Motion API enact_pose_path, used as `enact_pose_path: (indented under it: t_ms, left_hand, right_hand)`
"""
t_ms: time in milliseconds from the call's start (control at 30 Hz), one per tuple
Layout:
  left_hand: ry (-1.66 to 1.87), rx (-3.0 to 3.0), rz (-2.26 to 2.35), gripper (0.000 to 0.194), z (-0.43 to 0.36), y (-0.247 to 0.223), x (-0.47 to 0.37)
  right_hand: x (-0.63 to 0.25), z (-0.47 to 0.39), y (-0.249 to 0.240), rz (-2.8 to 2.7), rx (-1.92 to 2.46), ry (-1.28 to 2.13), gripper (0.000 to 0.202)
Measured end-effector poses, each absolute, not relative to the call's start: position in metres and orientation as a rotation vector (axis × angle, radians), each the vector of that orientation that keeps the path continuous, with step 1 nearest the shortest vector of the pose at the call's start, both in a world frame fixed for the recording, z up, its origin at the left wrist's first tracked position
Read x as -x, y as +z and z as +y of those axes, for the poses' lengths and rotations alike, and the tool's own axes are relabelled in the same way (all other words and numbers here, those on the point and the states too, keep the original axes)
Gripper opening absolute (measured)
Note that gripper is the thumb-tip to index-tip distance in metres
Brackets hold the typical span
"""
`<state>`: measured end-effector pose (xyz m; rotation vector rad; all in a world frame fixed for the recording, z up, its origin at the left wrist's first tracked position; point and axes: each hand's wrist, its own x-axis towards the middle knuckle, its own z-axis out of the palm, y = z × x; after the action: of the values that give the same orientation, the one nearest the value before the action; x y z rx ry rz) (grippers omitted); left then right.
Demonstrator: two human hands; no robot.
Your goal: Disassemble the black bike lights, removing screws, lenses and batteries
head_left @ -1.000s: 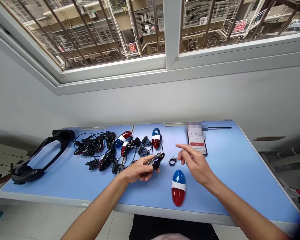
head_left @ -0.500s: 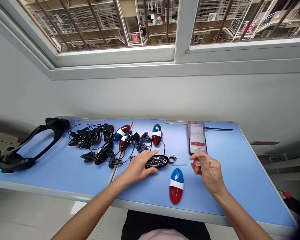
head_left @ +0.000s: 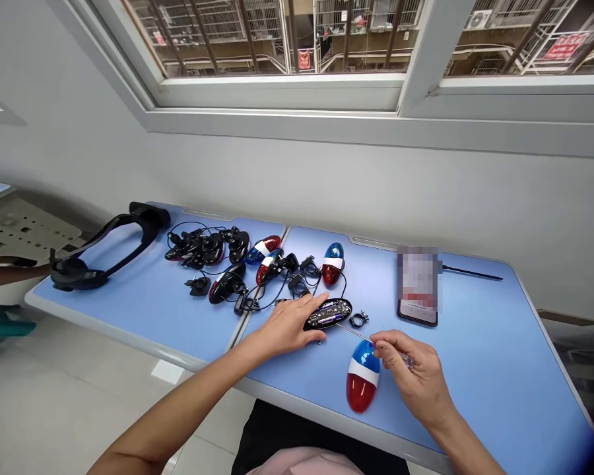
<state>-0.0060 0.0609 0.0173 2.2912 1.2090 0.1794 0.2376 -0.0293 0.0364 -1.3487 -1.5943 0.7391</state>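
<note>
My left hand (head_left: 291, 324) straddles the left end of an opened black oval housing (head_left: 329, 313), fingers along its upper side and thumb below. Inside the housing, batteries show. A thin screwdriver (head_left: 354, 331) is pinched in my right hand (head_left: 416, 369); its tip reaches the housing's lower edge. The handle is mostly hidden in the palm. Below the shaft lies a blue, white and red shell cover (head_left: 363, 377), beside my right hand. A small black ring clamp (head_left: 360, 319) sits right of the housing.
Behind the housing stands another coloured shell unit (head_left: 333, 264). Several black units with cables (head_left: 212, 249) lie tangled to the left, near a black headset-like band (head_left: 109, 254). A phone (head_left: 418, 287) with a black cable (head_left: 472, 272) lies back right. A window is beyond the blue table (head_left: 475, 356).
My right hand has moved down and tilted the screwdriver, bringing its tip to the housing's lower edge. The left hand stays at the housing. The view has shifted.
</note>
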Motion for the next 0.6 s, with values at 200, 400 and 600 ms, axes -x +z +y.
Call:
enact_pose_path:
  t_ms: [200, 400, 600]
  left_hand:
    - [0.169, -2.257, 1.254, 0.091, 0.06, 0.017, 0.004]
    - [0.19, -2.247, 1.28, 0.089, 0.058, 0.013, 0.001]
    - [0.164, -2.293, 1.265, 0.088, 0.058, 0.011, 0.002]
  right_hand:
    - [-0.217, -0.034, 0.031, -1.766, 1.269, 0.629, 0.014]
    - [-0.206, -0.048, 0.018, -1.79, 1.291, 0.573, 0.015]
    - [-0.2, -0.054, 0.018, -1.842, 1.324, 0.47, 0.016]
